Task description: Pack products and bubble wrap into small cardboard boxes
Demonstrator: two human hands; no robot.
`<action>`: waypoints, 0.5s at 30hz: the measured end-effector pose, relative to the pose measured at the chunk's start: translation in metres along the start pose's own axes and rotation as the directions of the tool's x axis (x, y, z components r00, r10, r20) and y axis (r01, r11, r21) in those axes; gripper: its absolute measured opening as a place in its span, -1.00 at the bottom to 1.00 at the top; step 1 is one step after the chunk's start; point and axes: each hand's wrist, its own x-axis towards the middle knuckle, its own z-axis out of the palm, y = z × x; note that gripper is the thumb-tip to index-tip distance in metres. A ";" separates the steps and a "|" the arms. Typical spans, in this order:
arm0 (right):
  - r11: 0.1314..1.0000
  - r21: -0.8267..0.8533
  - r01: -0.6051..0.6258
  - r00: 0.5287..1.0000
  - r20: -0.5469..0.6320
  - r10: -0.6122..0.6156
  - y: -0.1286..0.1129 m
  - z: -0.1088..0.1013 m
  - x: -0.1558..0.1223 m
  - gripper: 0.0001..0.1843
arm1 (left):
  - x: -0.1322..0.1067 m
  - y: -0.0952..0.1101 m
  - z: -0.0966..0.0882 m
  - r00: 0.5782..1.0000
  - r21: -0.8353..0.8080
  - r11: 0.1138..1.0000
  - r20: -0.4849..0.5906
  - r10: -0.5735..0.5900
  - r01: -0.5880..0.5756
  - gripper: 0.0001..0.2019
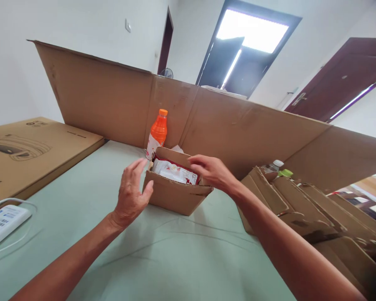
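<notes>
A small open cardboard box (175, 194) stands on the pale green table (119, 251) in front of me. Inside it lie white plastic packets (175, 171) with red print, with something red along their edge. My left hand (133, 190) is at the box's left side, thumb and fingers apart, holding nothing. Over the right rim is my right hand (211, 169), its fingers stretched toward the box's inside and nothing seen in them; whether it touches the cardboard I cannot tell. An orange bottle (159, 129) with a white label stands just behind the box.
A tall cardboard panel (113, 92) runs along the table's back. To the right, several open cardboard boxes (294, 200) stand close together, bottle caps showing in one. A large flat carton (34, 154) lies at left, near a white power strip (8, 223) with a cable.
</notes>
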 end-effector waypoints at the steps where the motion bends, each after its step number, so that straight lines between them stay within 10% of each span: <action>1: 0.997 0.068 -0.043 0.988 -0.145 0.053 0.009 -0.006 -0.020 -0.74 | -0.006 -0.005 -0.003 0.999 -0.030 0.998 0.015 -0.051 0.051 -0.37; 5: 0.937 0.285 -0.204 0.872 -0.382 0.306 0.042 0.017 -0.097 -0.72 | -0.027 -0.028 0.000 0.931 -0.179 0.922 0.189 -0.311 0.344 -0.32; 11: 0.762 0.596 -0.254 0.905 -0.131 0.404 0.043 0.112 -0.118 -0.43 | -0.034 -0.013 0.034 0.726 -0.330 0.652 0.401 -0.558 0.683 -0.25; 15: 0.750 0.601 -0.276 0.893 -0.129 0.432 0.030 0.118 -0.130 -0.50 | -0.066 0.024 0.003 0.762 -0.201 0.750 0.345 -0.548 0.630 -0.27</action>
